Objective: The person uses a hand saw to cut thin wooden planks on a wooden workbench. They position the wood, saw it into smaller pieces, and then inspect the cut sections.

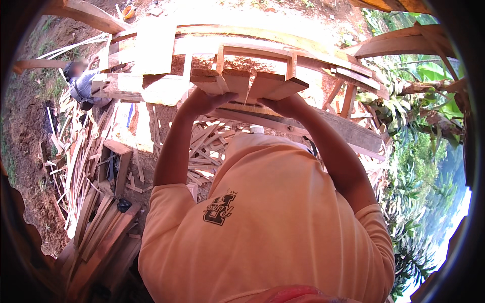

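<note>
Several short, flat wooden boards (237, 80) stand on end side by side in front of me, over a long wooden beam. My left hand (206, 101) is closed round the lower part of the boards on the left, its thumb over their near face. At the other side my right hand (287, 105) grips the right-hand board (279, 87), which leans outward to the right. A narrow gap shows between the left and right boards. Behind them stands a rectangular wooden frame (257, 52), on the long timber bench. Most of my fingers are hidden behind the wood.
A thick beam (343, 129) runs along the bench's near side. A pale panel (154, 50) lies at the left of the bench. Another person (86, 86) is at the far left. Wood offcuts (83, 156) and stacked planks (103, 227) cover the ground at left; plants (414, 166) grow at right.
</note>
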Demonstrator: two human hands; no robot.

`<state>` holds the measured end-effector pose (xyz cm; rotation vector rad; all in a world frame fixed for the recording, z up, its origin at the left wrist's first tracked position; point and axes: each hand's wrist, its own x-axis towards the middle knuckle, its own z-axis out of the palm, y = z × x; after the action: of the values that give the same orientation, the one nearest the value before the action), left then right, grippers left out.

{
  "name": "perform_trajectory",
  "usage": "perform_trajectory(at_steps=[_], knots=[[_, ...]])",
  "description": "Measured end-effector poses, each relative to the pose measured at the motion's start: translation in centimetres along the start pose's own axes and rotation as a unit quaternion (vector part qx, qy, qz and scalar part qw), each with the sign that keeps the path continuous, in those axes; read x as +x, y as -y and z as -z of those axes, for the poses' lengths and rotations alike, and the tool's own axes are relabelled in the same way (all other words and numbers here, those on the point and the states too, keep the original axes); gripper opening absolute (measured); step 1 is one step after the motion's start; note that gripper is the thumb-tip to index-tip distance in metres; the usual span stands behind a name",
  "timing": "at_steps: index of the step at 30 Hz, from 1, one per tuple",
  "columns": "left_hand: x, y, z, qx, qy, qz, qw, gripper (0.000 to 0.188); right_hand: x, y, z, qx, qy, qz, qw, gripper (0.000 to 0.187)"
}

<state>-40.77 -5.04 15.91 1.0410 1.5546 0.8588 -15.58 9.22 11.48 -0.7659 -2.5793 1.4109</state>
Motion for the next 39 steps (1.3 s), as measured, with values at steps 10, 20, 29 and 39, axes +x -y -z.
perform_trajectory(at_steps=[10,20,29,39], knots=[[-0.2,-2.7,0.8,0.089,0.03,0.045,0.995,0.035,-0.1,2.3,0.7,0.042,-0.01,-0.011,0.999,0.032],[-0.1,-1.1,0.5,0.07,0.032,0.027,0.997,0.04,-0.4,2.0,0.6,0.03,0.004,-0.03,0.999,0.035],[-0.5,-2.8,0.8,0.117,0.047,0.049,0.991,0.04,-0.3,0.9,-0.2,0.018,0.0,-0.014,1.0,0.034],[-0.5,-0.9,0.2,0.083,0.015,-0.045,0.995,0.039,-0.3,-0.1,-1.6,0.044,0.001,-0.051,0.998,0.033]])
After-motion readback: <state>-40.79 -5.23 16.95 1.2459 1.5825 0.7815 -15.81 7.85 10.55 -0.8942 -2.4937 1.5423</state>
